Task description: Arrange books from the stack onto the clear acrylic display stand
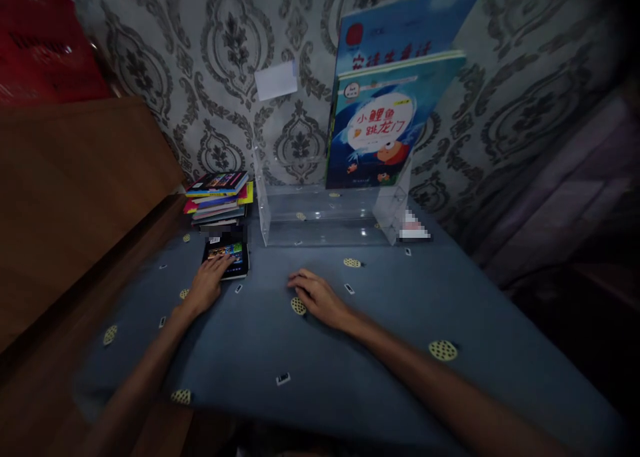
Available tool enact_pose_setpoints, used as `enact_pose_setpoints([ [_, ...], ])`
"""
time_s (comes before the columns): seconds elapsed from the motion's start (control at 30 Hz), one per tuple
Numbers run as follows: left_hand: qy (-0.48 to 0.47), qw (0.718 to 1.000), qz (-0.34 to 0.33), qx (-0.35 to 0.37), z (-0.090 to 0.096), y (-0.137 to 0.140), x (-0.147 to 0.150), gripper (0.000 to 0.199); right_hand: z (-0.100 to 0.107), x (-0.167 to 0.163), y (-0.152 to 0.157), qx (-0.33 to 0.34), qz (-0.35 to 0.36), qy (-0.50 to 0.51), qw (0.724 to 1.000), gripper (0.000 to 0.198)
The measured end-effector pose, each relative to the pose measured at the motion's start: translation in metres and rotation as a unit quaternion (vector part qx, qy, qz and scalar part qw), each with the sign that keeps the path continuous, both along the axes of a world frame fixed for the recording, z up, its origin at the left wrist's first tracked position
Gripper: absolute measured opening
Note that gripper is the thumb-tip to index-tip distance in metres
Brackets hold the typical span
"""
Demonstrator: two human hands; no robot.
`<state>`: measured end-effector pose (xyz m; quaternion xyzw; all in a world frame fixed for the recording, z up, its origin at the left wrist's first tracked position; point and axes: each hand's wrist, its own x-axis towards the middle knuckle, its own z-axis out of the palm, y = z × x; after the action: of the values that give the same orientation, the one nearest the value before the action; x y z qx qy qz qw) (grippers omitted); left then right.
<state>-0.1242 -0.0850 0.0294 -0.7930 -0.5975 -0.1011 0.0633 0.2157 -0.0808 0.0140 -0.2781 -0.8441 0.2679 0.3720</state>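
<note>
My left hand lies with its fingers stretched over a dark-covered book, which has a colourful picture on its cover and lies flat at the left of the table. Just behind that book rises a stack of books. My right hand rests on the blue tablecloth, fingers loosely bent and somewhat apart, with nothing in them. A clear book rack stands beyond both hands. At its right end, a picture book with an orange fish stands upright in front of a taller blue book.
A wooden cabinet borders the table on the left, with a red bag on top. Patterned wallpaper covers the wall behind, where a white card is fixed. A small blurred white item lies right of the rack.
</note>
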Motion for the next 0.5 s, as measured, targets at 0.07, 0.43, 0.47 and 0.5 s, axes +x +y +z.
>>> enact_pose_setpoints([
  [0.07, -0.003, 0.999, -0.026, -0.028, -0.002, -0.012, 0.0, 0.082, 0.0, 0.0, 0.0, 0.001, -0.001, -0.002, 1.0, 0.028],
  [0.43, -0.092, 0.983, -0.06, -0.148, 0.028, 0.041, -0.027, 0.059, -0.003, 0.0, 0.0, 0.007, -0.014, -0.017, 1.0, 0.027],
  [0.47, -0.095, 0.989, -0.02, -0.113, 0.027, 0.054, -0.026, 0.059, -0.003, 0.0, 0.0, 0.007, -0.015, -0.018, 1.0, 0.027],
  [0.5, -0.094, 0.992, 0.018, -0.083, 0.024, 0.065, -0.023, 0.059, -0.002, 0.0, 0.0, 0.007, -0.016, -0.02, 1.0, 0.027],
])
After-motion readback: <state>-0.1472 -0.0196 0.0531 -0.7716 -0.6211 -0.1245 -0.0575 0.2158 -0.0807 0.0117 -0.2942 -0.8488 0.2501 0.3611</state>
